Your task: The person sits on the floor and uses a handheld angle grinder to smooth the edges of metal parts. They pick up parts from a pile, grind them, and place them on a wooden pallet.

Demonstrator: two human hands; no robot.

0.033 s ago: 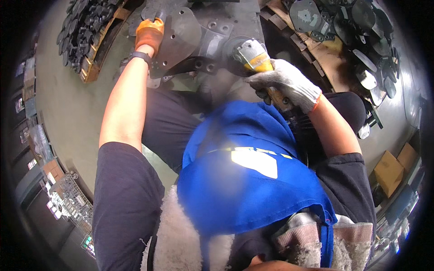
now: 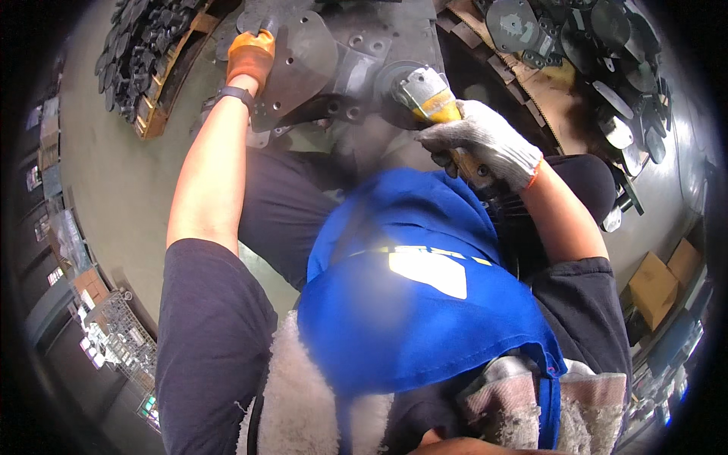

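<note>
My left hand (image 2: 251,59), in an orange glove, is closed on a dark stub at the far edge of a grey metal plate part (image 2: 307,64) with several drilled holes. The gloved fingers partly hide the stub. In a whitish knit glove, my right hand (image 2: 485,140) grips a yellow angle grinder (image 2: 434,100) by its body. The grinder's round disc (image 2: 394,82) is over the metal piece (image 2: 364,57) beside the plate. A blur in the picture leaves it unclear whether the disc touches the metal.
Pallets (image 2: 154,102) of stacked dark metal parts (image 2: 148,45) stand at the far left. More round-ended plates (image 2: 512,26) lie on a pallet at the far right. Cardboard boxes (image 2: 652,288) sit at the right, and a wire basket (image 2: 125,334) at the near left.
The grinder and my right hand have shifted very slightly to the right. My left hand and the plate look unmoved.
</note>
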